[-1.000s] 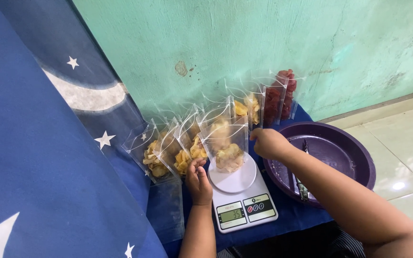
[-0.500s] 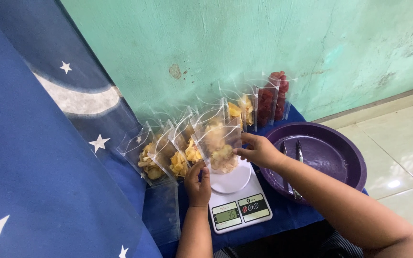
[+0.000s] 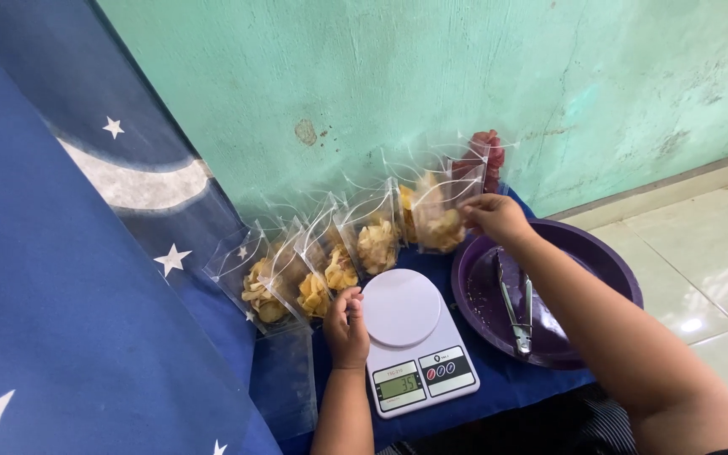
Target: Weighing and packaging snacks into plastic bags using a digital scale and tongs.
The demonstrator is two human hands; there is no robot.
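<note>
A clear bag of yellow chips [image 3: 441, 221] is pinched at its upper edge by the right hand [image 3: 494, 217] and held up in front of the green wall [image 3: 431, 76], above the far rim of the purple basin [image 3: 612, 268]. The left hand [image 3: 346, 323], loosely curled and grasping nothing, is rested at the near left edge of the white kitchen scale [image 3: 414, 337], whose round plate is bare. A row of filled bags [image 3: 313, 270] is leaned against the wall behind the scale. Metal tongs [image 3: 516, 305] are laid inside the basin.
</note>
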